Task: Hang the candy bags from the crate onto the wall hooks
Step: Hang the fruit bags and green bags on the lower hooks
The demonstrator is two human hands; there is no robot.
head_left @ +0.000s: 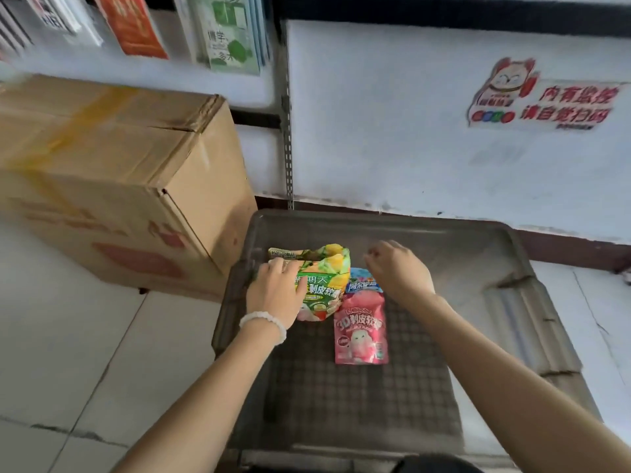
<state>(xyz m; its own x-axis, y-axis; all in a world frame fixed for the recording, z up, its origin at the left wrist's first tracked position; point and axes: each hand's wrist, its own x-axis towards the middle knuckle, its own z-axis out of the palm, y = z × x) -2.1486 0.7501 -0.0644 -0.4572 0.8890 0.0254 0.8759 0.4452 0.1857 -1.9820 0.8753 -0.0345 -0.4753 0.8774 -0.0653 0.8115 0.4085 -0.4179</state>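
A grey plastic crate (532,295) stands on the floor against the wall. Inside it lie a green and yellow candy bag (324,278), a pink candy bag (361,332) and a blue bag (362,280) partly under the pink one. My left hand (276,295), with a white bead bracelet on the wrist, grips the left side of the green and yellow bag. My right hand (399,268) hovers over the crate just right of the bags, fingers curled, with nothing seen in it. No wall hooks are in view.
A large taped cardboard box (112,186) sits on the tiled floor left of the crate. A perforated metal upright (288,158) runs up the white wall behind it. Packets (232,35) hang at the top left. A red cat sticker (543,97) is on the wall.
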